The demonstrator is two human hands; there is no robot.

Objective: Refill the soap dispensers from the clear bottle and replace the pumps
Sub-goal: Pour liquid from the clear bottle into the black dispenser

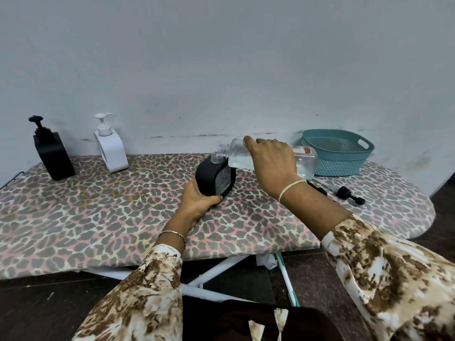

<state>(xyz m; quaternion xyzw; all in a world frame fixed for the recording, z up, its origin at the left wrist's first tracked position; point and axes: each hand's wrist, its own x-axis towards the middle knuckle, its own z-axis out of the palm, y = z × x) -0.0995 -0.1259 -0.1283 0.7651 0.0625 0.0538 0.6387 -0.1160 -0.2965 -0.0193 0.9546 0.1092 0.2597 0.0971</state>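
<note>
A black soap dispenser [209, 177] with an open clear neck and no pump stands in the middle of the board. My left hand [197, 201] grips its lower left side. My right hand [270, 163] holds the clear bottle [304, 161] tipped on its side, its threaded mouth just above and to the right of the dispenser's neck. Clear liquid lies in the bottle. A black pump [348, 194] with its tube lies on the board at the right. A black dispenser [53, 153] and a white dispenser [110, 150] stand at the far left with pumps on.
The work surface is an ironing board [98, 217] with a leopard-print cover, set against a grey wall. A teal plastic basket [339, 153] sits at the back right. The board's white legs [209, 279] and a dark floor show below its front edge.
</note>
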